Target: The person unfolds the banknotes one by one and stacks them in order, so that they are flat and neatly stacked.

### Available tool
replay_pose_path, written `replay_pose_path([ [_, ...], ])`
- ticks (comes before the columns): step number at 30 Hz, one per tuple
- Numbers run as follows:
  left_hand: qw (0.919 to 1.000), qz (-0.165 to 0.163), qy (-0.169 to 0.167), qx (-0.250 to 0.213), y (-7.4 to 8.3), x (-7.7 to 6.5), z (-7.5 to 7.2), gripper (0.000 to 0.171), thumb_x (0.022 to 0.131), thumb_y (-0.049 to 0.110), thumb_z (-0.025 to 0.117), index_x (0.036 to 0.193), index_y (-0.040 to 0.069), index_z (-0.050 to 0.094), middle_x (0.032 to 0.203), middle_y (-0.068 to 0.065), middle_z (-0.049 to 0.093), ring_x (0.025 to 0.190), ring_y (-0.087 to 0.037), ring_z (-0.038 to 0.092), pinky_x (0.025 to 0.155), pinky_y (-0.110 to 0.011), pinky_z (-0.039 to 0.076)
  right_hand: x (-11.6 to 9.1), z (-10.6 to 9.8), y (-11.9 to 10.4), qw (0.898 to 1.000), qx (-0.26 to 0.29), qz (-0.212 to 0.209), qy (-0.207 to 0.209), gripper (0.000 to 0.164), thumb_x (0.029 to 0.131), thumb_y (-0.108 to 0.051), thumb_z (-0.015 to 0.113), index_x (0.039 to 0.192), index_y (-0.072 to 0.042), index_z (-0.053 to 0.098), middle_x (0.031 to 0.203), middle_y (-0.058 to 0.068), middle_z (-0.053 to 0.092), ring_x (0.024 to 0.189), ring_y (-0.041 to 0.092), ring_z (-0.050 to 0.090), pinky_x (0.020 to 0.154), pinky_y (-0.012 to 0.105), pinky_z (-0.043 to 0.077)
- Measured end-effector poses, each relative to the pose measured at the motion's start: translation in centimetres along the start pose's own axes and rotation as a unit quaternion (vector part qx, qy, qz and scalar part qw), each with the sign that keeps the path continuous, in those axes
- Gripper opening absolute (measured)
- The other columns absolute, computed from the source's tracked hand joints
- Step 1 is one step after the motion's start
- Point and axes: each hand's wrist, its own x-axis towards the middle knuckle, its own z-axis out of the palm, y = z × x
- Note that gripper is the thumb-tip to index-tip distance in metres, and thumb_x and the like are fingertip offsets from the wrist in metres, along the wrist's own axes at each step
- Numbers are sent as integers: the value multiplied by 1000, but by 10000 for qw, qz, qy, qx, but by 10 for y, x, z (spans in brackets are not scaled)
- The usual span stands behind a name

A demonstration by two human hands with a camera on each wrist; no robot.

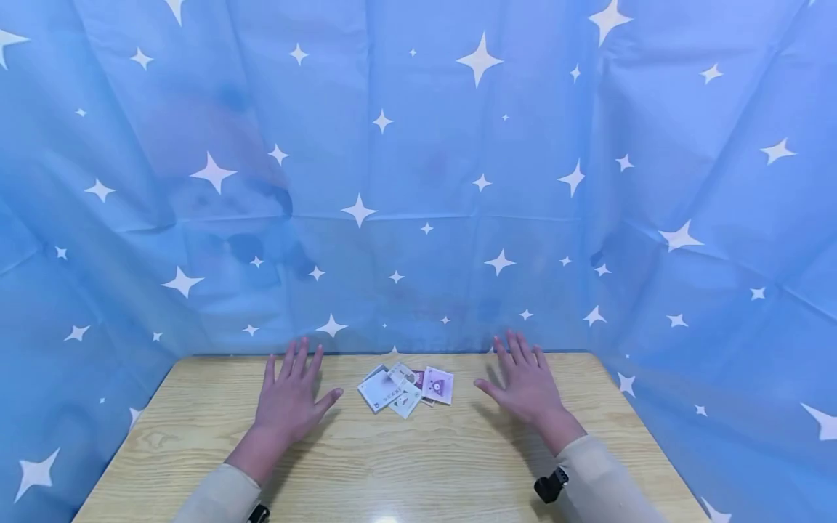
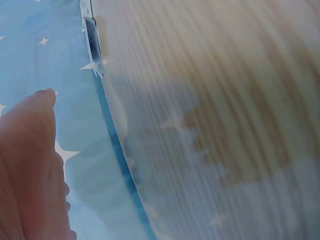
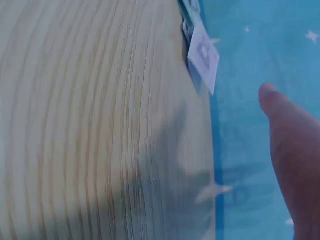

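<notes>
A small heap of overlapping printed cards (image 1: 381, 390) lies near the table's far edge, between the two hands. Most faces look white, and a purple card with a bear-like figure (image 1: 438, 385) is on the right side of the heap. To the left, my left hand (image 1: 290, 401) is held over the table, fingers spread and straight, holding nothing. My right hand (image 1: 523, 383) is spread the same way on the other side, its thumb pointing toward the purple card without touching it. In the right wrist view one card (image 3: 204, 57) stands out tilted from the heap.
The light wood-grain table (image 1: 392, 465) ends at a blue curtain with white stars (image 1: 418, 181), which hangs behind it and along both sides. Dark wrist cameras sit at the cuffs, the right one (image 1: 551, 485) in plain sight.
</notes>
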Motion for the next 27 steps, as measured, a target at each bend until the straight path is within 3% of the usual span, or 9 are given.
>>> replay_pose_path([
  [4,9999,-12,91,-125,4,2,-2,92,107,68,57,171,5,36,178,-29,23,164,-50,24,129,-74,19,4,0,-17,9985,312,-227,378,99,100,-74,64,167,-3,45,172,27,40,160,48,33,129,69,24],
  [8,9976,-80,281,-628,9,5,-1,85,107,59,64,165,0,45,167,-30,43,152,-52,44,119,-74,37,7,0,-36,9928,968,-312,628,86,98,-62,76,157,-2,57,159,25,54,148,48,49,120,70,39],
  [11,9904,-204,395,-1311,15,7,0,74,106,48,72,156,-3,54,153,-28,57,139,-50,56,110,-72,47,10,2,-53,9840,1698,-204,504,77,98,-52,82,154,-5,59,157,21,56,144,46,54,118,67,45],
  [16,9719,-408,210,-2309,28,11,5,63,103,36,79,151,-1,60,146,-22,63,131,-43,64,107,-64,53,14,7,-86,9591,2828,96,98,69,99,-40,85,153,-5,60,149,19,60,132,43,62,108,62,54],
  [21,9605,-467,-40,-2744,39,16,13,60,100,33,82,148,2,63,143,-15,64,130,-36,66,106,-58,56,20,13,-115,9479,3184,104,-65,66,98,-38,86,148,0,63,138,20,63,122,42,66,102,59,57],
  [27,9517,-253,-249,-3049,46,24,28,58,98,30,85,145,4,65,141,-13,66,125,-34,68,106,-56,57,29,23,-144,9371,3465,191,-374,62,100,-34,85,147,0,65,133,20,61,111,34,67,94,51,58],
])
